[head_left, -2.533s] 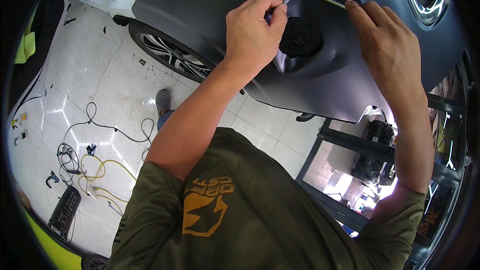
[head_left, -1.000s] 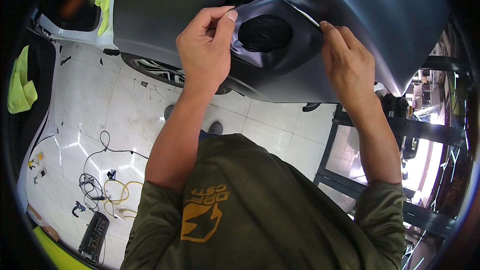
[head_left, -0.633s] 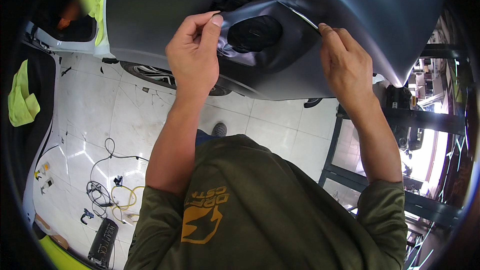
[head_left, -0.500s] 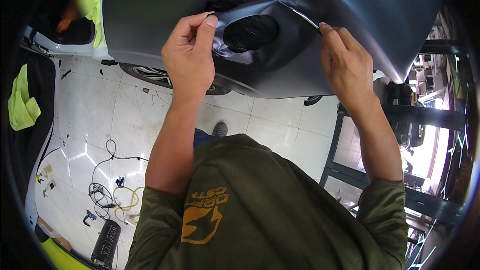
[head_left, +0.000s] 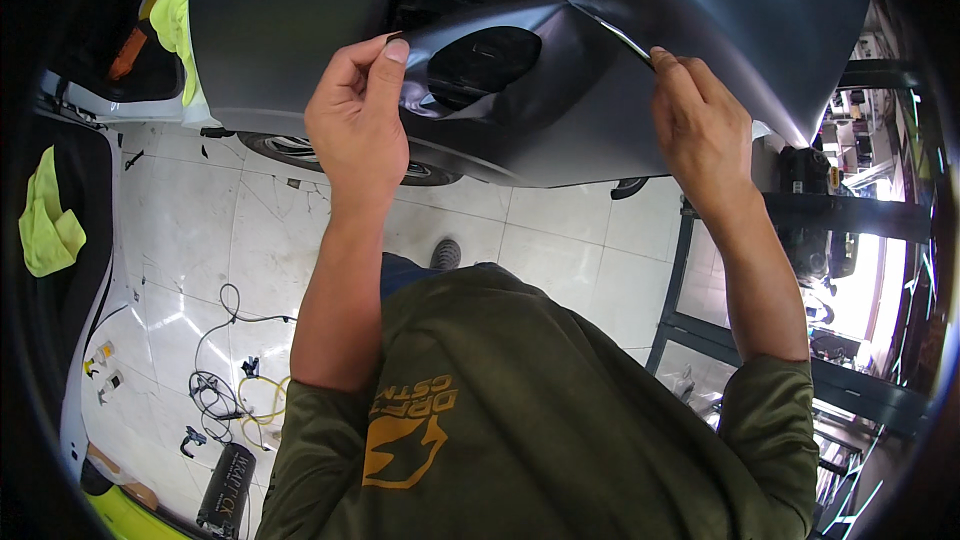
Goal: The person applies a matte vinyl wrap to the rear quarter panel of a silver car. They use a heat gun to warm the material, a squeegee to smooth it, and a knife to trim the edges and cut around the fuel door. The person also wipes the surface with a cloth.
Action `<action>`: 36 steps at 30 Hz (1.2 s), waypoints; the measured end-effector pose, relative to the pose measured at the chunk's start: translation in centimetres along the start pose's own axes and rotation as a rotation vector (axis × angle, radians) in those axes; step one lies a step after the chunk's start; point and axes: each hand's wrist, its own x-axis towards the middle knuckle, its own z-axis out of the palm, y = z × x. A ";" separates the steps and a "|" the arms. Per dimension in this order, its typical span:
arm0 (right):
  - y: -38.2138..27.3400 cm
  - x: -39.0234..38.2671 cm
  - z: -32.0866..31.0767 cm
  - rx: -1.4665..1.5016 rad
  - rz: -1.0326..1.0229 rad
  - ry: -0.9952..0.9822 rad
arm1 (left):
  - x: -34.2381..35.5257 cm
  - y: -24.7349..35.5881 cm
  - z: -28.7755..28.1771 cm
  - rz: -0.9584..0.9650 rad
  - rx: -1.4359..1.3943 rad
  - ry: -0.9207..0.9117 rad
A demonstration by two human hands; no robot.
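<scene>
Dark grey-blue film (head_left: 425,50) covers the car body panel (head_left: 290,30) in front of me. A loose flap of it is drawn up off the panel, with an oval hole (head_left: 485,65) in it that shows black behind. My left hand (head_left: 360,125) pinches the flap's left edge between thumb and fingers. In my right hand (head_left: 700,125) is a slim silver cutter knife (head_left: 622,36); its tip touches the film at the flap's raised upper-right corner. Above the flap, a black recess (head_left: 440,2) in the panel lies partly uncovered.
Below the panel shows a car wheel (head_left: 290,145). Hoses and cables (head_left: 215,390), small bottles (head_left: 104,355) and a black cylinder (head_left: 226,490) lie on the tiled floor at lower left. Yellow-green cloths (head_left: 50,225) hang at left. A dark metal frame (head_left: 840,210) stands at right.
My left hand has drawn the flap a little left and down, stretching it. The knife tip has shifted slightly right along with my right hand. The view has also shifted slightly.
</scene>
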 end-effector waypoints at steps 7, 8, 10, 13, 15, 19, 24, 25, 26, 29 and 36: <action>0.6 -1.1 -0.1 0.002 0.025 -0.014 | -0.4 0.0 -0.2 -0.016 0.002 -0.006; 0.6 -1.1 -0.1 0.007 0.025 -0.009 | -0.4 -0.1 -0.3 -0.016 0.000 -0.004; 0.6 -1.3 0.0 0.011 0.033 -0.012 | -0.5 -0.1 -0.4 -0.006 0.022 -0.002; 0.6 -1.6 0.0 0.014 0.060 -0.023 | -0.6 -0.1 -0.5 -0.004 0.053 -0.007; 0.5 -1.7 0.0 0.022 0.080 -0.015 | -0.6 -0.1 -0.5 -0.002 0.061 -0.013; 0.5 -2.1 0.0 0.027 0.105 -0.014 | -0.6 0.3 -0.4 -0.016 0.070 -0.006; 0.2 -2.4 0.2 0.042 0.120 -0.003 | -0.6 0.0 -0.7 -0.027 0.049 -0.010; 0.2 -2.5 0.2 0.043 0.130 -0.009 | -0.6 0.0 -0.7 -0.026 0.043 -0.012; 0.2 -2.7 0.2 0.045 0.141 -0.015 | -0.6 -0.1 -0.6 -0.025 0.038 -0.014; 0.1 -3.2 0.5 0.077 0.173 -0.011 | -0.6 -0.1 -0.6 -0.033 0.056 -0.004; -0.4 -3.8 1.0 0.126 0.227 0.015 | -0.4 -0.1 -0.9 -0.033 0.078 0.003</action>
